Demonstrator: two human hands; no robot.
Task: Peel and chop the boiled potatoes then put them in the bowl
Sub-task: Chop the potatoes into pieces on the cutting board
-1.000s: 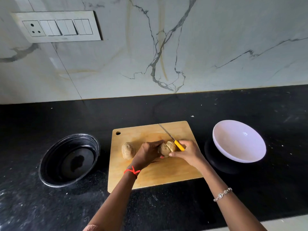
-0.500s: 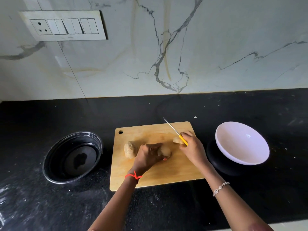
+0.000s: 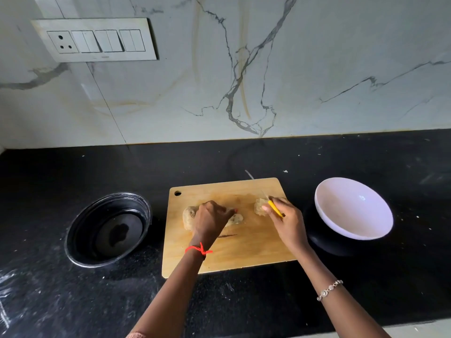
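While on board (image 3: 244, 254) — potato (image 3: 236, 219) under fingers (image 3: 220, 211)

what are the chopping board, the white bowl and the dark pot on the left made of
Chopping board: wood or bamboo, matte, tan with faint grain. White bowl: probably glazed ceramic or melamine, smooth with a small glint. Dark pot: likely metal, dark glossy finish, its ridged rim catching light.

White marble wall (image 3: 317, 57), veined grey and tan, rises from the back edge of a black speckled counter (image 3: 73, 167). A switch plate (image 3: 95, 40) with one socket sits near the wall's upper left.
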